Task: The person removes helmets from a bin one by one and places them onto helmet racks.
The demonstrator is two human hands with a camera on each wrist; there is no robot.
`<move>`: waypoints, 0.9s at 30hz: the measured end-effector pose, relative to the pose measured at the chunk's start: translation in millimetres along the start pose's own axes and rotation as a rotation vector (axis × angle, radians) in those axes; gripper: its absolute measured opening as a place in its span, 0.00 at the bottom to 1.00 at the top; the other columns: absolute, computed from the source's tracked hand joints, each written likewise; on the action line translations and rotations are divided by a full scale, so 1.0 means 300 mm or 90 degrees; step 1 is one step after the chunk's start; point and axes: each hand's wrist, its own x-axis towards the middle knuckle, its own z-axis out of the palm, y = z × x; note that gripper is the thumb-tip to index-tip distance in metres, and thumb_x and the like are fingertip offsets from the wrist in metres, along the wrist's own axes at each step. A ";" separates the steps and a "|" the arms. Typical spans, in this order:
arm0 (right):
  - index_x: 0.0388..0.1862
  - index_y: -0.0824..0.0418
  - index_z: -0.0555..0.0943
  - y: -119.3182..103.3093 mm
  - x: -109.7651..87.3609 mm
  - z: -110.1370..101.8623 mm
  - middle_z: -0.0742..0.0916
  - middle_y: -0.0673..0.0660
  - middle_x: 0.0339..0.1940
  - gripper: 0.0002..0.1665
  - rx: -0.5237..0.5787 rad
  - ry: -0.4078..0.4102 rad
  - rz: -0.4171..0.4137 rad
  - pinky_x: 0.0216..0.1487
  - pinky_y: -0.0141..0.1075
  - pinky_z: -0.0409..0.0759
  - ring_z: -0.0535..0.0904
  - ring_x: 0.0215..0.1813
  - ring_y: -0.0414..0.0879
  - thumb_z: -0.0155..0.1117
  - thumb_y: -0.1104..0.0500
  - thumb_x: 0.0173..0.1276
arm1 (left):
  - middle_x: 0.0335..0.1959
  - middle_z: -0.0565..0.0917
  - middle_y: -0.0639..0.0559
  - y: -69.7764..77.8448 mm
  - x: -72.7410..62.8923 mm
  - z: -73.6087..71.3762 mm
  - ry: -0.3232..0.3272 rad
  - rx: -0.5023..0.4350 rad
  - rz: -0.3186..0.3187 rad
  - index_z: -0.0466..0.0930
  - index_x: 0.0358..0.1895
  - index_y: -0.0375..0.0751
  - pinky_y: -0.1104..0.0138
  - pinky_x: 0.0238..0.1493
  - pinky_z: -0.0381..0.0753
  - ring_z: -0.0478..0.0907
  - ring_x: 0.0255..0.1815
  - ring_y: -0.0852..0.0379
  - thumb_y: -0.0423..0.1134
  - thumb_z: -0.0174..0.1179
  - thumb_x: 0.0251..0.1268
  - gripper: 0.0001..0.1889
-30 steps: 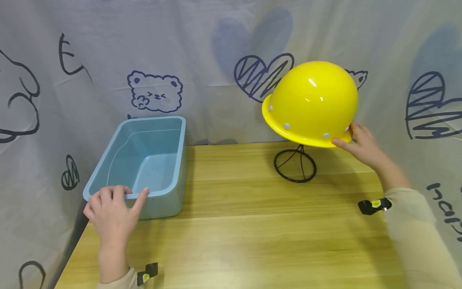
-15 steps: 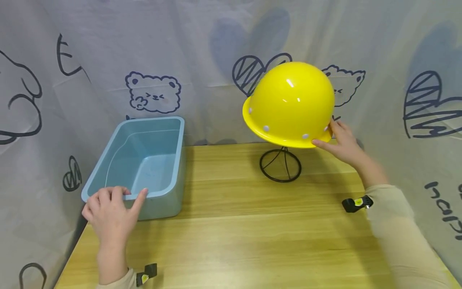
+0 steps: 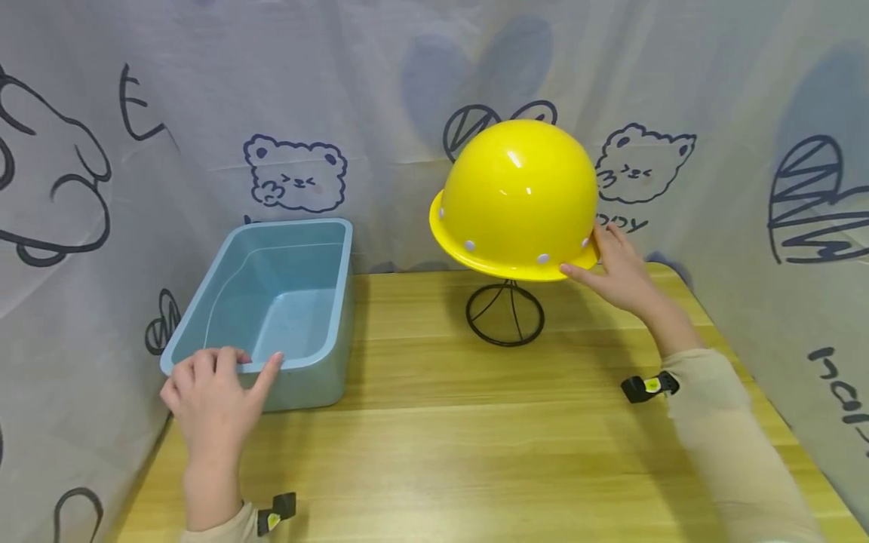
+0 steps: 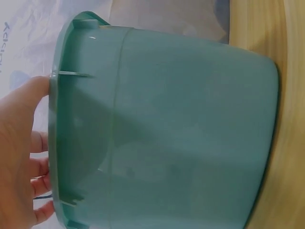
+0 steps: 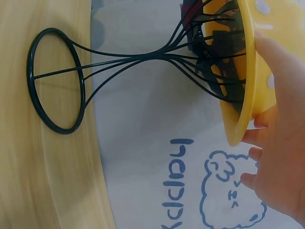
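Note:
A yellow hard hat (image 3: 519,196) sits tilted on a black wire stand (image 3: 505,315). My right hand (image 3: 621,275) holds the hat by its brim at the right side. In the right wrist view, the stand's wires spread inside the hat, where dark straps (image 5: 209,57) show. Whether the stand's ring base touches the table cannot be told. My left hand (image 3: 213,400) grips the near rim of a blue-green plastic bin (image 3: 339,302), its fingertips hooked over the edge. The left wrist view shows the bin's outer wall (image 4: 181,124), with the fingertips partly hidden behind the rim.
Both things are on a wooden table (image 3: 434,460). A pale curtain (image 3: 394,105) with drawn bears and hearts hangs behind and along both sides. Black wrist cameras, one being the right camera (image 3: 648,386), are strapped to both wrists.
The hard hat and its wire stand have moved left together, toward the bin, with my right hand on the brim. My left hand and the bin have stayed in place.

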 end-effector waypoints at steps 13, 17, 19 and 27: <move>0.80 0.54 0.43 0.032 -0.025 -0.035 0.52 0.65 0.80 0.51 -0.062 -0.002 -0.005 0.68 0.75 0.34 0.31 0.81 0.62 0.51 0.34 0.70 | 0.53 0.72 0.33 0.052 0.015 -0.048 -0.019 0.050 0.064 0.74 0.45 0.39 0.37 0.50 0.59 0.62 0.54 0.31 0.63 0.53 0.67 0.27; 0.80 0.56 0.47 0.049 -0.045 -0.061 0.52 0.67 0.80 0.50 -0.102 -0.007 0.009 0.68 0.74 0.37 0.32 0.81 0.63 0.49 0.33 0.70 | 0.50 0.74 0.35 0.089 0.025 -0.047 0.034 0.045 0.127 0.75 0.43 0.39 0.38 0.51 0.61 0.65 0.52 0.32 0.55 0.60 0.64 0.21; 0.80 0.56 0.47 0.060 -0.061 -0.075 0.51 0.67 0.80 0.50 -0.123 -0.006 0.017 0.68 0.75 0.38 0.33 0.81 0.64 0.49 0.32 0.70 | 0.48 0.75 0.36 0.112 0.032 -0.041 0.068 0.038 0.169 0.76 0.42 0.39 0.38 0.52 0.63 0.67 0.52 0.32 0.51 0.64 0.61 0.19; 0.79 0.58 0.47 0.132 -0.159 -0.102 0.52 0.70 0.78 0.50 -0.197 0.031 0.021 0.70 0.72 0.40 0.37 0.80 0.68 0.49 0.33 0.70 | 0.50 0.78 0.39 0.243 0.065 -0.026 0.052 0.008 0.254 0.79 0.43 0.42 0.40 0.57 0.65 0.70 0.55 0.35 0.51 0.66 0.60 0.17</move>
